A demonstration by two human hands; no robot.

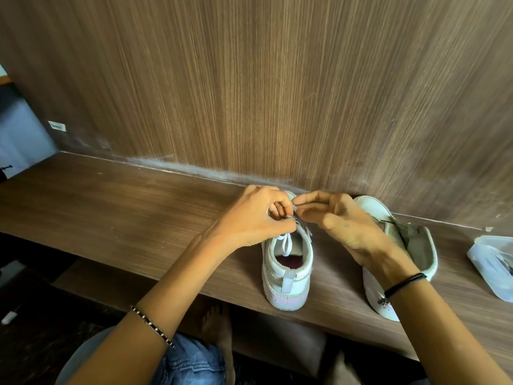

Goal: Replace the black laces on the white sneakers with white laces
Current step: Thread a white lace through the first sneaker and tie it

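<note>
A white sneaker (287, 276) stands upright on the wooden shelf (116, 207), heel toward me. A white lace (286, 244) hangs from its eyelets into the opening. My left hand (255, 218) and my right hand (344, 220) meet over the front of this sneaker, and both pinch the white lace where fingertips touch. The second white sneaker (416, 245) lies beside it on the right, partly behind my right wrist, with a thin black lace strand showing near its tongue.
A clear plastic bag or container (491, 262) lies at the shelf's right end. A wooden back panel (277, 93) rises right behind the sneakers. Below the shelf edge are my denim-clad knee (191, 362) and a bare foot (216, 326) on the dark floor.
</note>
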